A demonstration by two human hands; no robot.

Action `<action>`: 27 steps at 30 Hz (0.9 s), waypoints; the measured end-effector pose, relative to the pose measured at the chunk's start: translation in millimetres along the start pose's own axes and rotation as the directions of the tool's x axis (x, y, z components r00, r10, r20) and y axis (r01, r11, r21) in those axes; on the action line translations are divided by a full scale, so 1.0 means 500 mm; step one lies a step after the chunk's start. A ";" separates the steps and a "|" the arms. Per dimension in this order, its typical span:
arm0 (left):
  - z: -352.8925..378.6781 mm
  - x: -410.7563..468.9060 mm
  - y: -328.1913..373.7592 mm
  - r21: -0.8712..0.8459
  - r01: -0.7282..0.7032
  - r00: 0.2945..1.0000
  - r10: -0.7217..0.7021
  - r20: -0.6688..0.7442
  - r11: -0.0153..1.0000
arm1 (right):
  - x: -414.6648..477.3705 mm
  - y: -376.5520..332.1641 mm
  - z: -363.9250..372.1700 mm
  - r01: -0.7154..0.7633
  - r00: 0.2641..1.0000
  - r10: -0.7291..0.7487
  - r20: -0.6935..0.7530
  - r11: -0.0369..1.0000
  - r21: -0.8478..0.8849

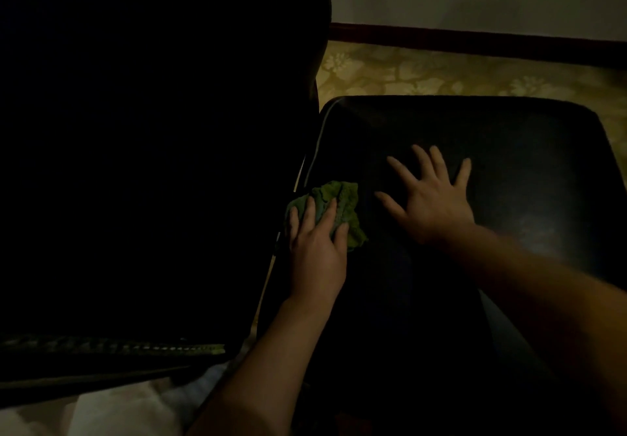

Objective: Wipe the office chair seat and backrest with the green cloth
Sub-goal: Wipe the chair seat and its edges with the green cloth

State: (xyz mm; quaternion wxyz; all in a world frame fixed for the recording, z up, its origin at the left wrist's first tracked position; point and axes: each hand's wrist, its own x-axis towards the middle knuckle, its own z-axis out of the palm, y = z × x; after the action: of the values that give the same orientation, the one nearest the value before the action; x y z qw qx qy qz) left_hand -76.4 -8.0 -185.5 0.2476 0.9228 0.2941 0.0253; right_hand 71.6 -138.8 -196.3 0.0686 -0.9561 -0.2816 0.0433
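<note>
1. My left hand (317, 249) clutches the green cloth (342, 198), fingers bent over the wad. My right hand (431, 205) lies flat on the seat, fingers spread, holding nothing.
2. The cloth sits on the seat (526, 164) at its rear edge, just beside the backrest (152, 130).
3. Likely reason: the right hand braces the chair against swivel while the left works the rear edge.
4. Orientation: the cloth is bunched, no clear long axis. The seat runs left-right in view, rear edge left.
5. The backrest is too dark to read.
</note>
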 end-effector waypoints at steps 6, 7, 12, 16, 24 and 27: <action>0.008 0.038 0.018 0.018 0.029 0.999 -0.029 -0.019 0.999 | -0.006 0.007 0.022 -0.009 0.999 0.010 -0.048 1.000 0.017; 0.010 0.047 0.022 0.019 0.031 0.999 -0.031 -0.025 0.999 | -0.006 0.007 0.023 -0.012 0.998 0.012 -0.057 1.000 0.013; 0.013 0.076 0.036 0.026 0.025 0.999 -0.024 -0.027 0.999 | -0.006 0.008 0.029 -0.005 0.998 0.005 -0.058 1.000 0.006; 0.002 0.058 0.032 0.012 0.019 0.999 -0.018 -0.027 1.000 | -0.004 0.012 0.025 0.007 1.000 -0.007 -0.023 1.000 0.002; 0.002 0.037 0.021 0.031 0.011 1.000 -0.011 -0.012 0.999 | 0.025 0.048 -0.003 0.142 0.990 -0.142 0.028 0.990 0.013; 0.009 0.058 0.031 0.047 0.022 0.999 -0.020 -0.032 0.999 | 0.024 0.055 0.008 0.145 0.989 -0.145 0.018 0.989 0.015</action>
State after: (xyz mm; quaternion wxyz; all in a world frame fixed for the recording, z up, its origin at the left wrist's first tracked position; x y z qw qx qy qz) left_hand -43.4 -4.6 -184.8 0.2213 0.9247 0.3082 0.0302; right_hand 95.8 -154.7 -205.0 0.0754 -0.9321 -0.3507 0.0492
